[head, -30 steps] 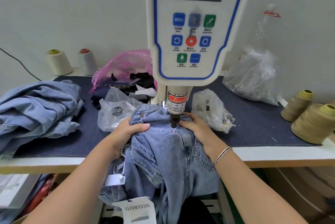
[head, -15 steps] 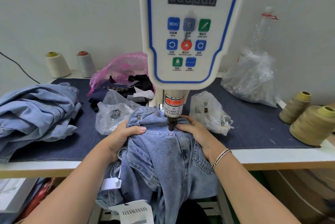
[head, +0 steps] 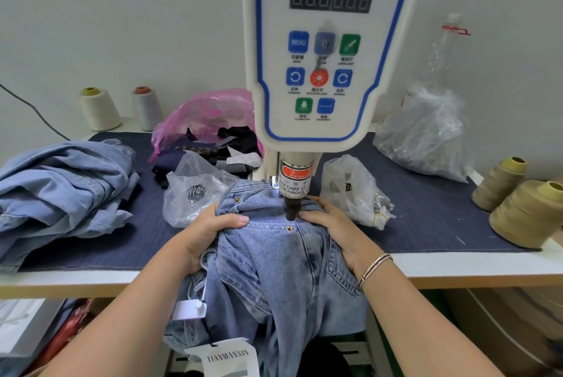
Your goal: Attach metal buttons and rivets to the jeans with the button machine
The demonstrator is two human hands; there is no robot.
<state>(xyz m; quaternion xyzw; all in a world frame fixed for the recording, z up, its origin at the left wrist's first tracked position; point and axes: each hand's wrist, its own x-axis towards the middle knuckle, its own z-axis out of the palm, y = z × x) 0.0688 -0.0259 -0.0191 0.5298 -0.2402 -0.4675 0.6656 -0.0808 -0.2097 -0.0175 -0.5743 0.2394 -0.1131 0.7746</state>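
Head view shows us holding a pair of light-blue jeans (head: 274, 257) draped over the anvil under the servo button machine (head: 323, 50), at the front edge of the bench (head: 457, 267). Our left hand (head: 210, 233) grips a bunched fold of denim left of the black punch (head: 290, 209), fingers curled round it. Our right hand (head: 338, 233) presses the cloth just right of the punch, fingers fairly straight, one fingertip nearly touching the tool. A rivet (head: 288, 228) sits just in front of the punch, another (head: 236, 200) to its left.

We judge the main risk is a pinched fingertip if the punch fires with that hand so close; a fold slipping could also set the next rivet off its mark.

Readable writing: "SERVO BUTTON MACHINE" on the housing, "MENU" on a blue key, "WARNING" and "TAKE CARE OF YOUR FINGER" partly visible on the punch sleeve, and "JIANMANXIN", as best we can read it, on the hangtag (head: 227, 357).
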